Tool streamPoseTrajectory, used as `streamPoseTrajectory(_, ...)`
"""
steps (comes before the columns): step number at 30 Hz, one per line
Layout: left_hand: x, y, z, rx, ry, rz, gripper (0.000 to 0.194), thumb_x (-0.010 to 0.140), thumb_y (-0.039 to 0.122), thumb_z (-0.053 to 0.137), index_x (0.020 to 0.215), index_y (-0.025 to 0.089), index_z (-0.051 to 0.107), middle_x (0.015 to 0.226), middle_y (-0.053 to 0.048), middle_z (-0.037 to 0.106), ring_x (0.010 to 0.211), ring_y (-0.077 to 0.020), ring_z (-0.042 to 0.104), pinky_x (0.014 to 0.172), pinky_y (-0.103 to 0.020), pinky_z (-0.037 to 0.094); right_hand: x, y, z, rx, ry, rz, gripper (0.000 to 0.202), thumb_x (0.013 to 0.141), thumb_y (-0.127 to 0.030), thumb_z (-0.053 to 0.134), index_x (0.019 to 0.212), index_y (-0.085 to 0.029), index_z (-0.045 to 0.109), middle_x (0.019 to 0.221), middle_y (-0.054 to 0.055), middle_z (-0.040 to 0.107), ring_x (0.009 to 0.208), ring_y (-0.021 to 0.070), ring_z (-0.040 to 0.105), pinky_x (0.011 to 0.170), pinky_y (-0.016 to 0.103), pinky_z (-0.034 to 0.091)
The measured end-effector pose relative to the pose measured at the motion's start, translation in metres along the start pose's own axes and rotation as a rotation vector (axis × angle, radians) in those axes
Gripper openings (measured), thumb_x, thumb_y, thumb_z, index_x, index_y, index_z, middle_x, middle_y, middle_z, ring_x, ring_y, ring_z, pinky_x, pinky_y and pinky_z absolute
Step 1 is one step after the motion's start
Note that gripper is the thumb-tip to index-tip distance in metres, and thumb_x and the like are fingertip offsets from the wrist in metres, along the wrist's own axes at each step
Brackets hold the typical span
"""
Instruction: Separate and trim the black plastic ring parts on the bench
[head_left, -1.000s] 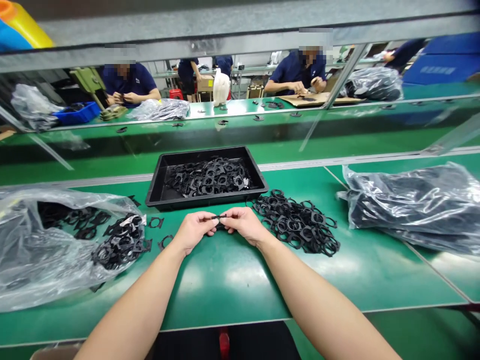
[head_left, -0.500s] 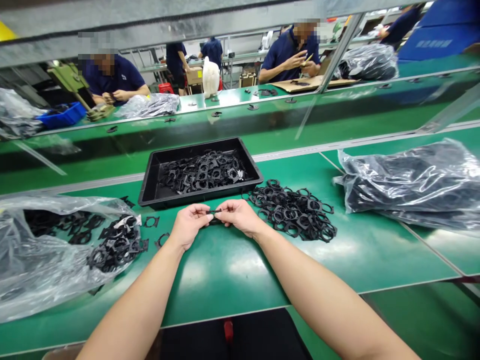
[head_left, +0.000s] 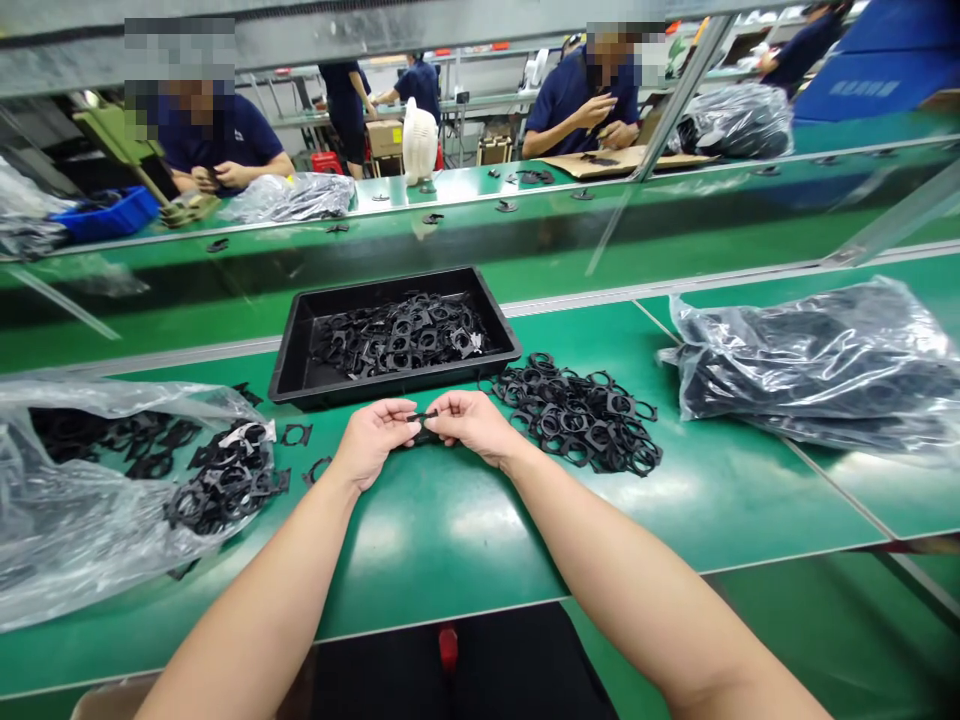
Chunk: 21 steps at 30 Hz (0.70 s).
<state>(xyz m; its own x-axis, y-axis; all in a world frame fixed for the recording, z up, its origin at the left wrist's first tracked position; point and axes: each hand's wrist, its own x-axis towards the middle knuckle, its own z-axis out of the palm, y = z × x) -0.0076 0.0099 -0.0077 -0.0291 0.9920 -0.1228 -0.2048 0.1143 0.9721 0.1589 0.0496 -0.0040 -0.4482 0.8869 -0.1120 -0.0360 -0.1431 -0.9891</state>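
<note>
Between my left hand (head_left: 379, 437) and my right hand (head_left: 466, 424) is a small black plastic part (head_left: 424, 417), pinched from both sides by thumbs and fingers. Its shape is mostly covered by my fingertips. Just beyond my hands stands a black tray (head_left: 289, 395) holding many flat black pieces with round openings. A heap of black ring-shaped parts (head_left: 577, 410) lies to the right of my right hand. On the left, more such black parts (head_left: 225, 480) spill from a clear plastic bag (head_left: 90, 540). A single ring piece (head_left: 297, 434) rests near that pile.
Filled clear bags of black parts (head_left: 810, 350) lie on the right of the green table (head_left: 450, 540). Behind the tray runs a green conveyor (head_left: 585, 240) carrying spaced black parts. Co-workers in dark blue shirts (head_left: 574, 95) sit across it, near a white fan (head_left: 420, 142).
The whole view has shifted slightly, with the scene sitting a little higher and further left. My hands still grip the small black part in about the same place.
</note>
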Motion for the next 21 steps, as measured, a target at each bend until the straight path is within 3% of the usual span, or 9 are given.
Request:
streamPoseTrajectory(12, -0.0027, 0.0023, 0.0027, 0.001, 0.043, 0.007, 0.037, 0.051, 0.018, 0.082, 0.079, 0.013, 0.059, 0.063, 0.001, 0.063, 0.052, -0.0080, 0.055, 0.046, -0.019, 0.044, -0.0010, -0.0011, -0.0005, 0.062, -0.029, 0.030, 0.026, 0.055, -0.030, 0.077, 0.069, -0.013, 0.062, 0.052, -0.004, 0.055, 0.042, 0.0059, 0.048, 0.044, 0.020, 0.040)
streamPoseTrajectory(21, -0.0012, 0.0038, 0.0070, -0.043, 0.079, 0.041, 0.049, 0.049, 0.015, 0.081, 0.065, 0.019, 0.035, 0.058, 0.004, 0.062, 0.048, -0.0072, 0.053, 0.044, -0.018, 0.039, -0.0004, -0.0026, 0.0007, 0.112, 0.031, 0.024, 0.023, 0.053, -0.025, 0.076, 0.062, -0.014, 0.059, 0.048, -0.005, 0.053, 0.039, 0.0053, 0.046, 0.040, 0.019, 0.036)
